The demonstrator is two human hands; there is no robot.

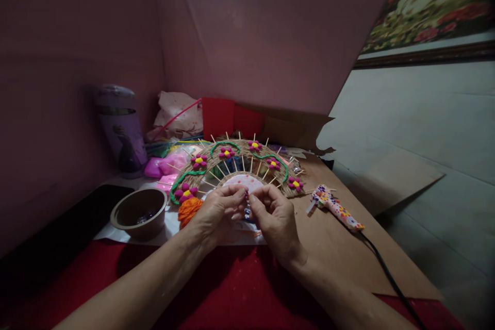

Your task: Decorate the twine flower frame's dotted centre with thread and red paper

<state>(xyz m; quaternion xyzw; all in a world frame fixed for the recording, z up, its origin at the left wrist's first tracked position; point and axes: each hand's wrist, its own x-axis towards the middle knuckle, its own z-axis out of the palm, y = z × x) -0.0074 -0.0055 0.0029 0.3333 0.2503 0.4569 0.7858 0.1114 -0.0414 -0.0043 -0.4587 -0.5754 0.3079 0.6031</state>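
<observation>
My left hand [218, 210] is closed, thumb and forefinger pinching a small dark purple bead [246, 194]. Close beside it, my right hand [275, 219] is also closed in a pinch; what its fingertips hold is too small to make out. Behind both hands stands a fan-shaped twine craft [240, 147] with thin wooden sticks, magenta flowers with yellow centres and green curling stems. An orange ball of yarn [189, 211] lies against my left wrist. To the left, a brown bowl [139, 227] holds a few dark shiny bits.
A flower-patterned glue gun [338, 209] lies on brown cardboard [328, 252] at the right, its black cord running toward me. A purple tumbler [121, 134] and bright pink bags [170, 165] stand at the left back. Pink panels [247, 31] rise behind; red cloth [232, 289] covers the front.
</observation>
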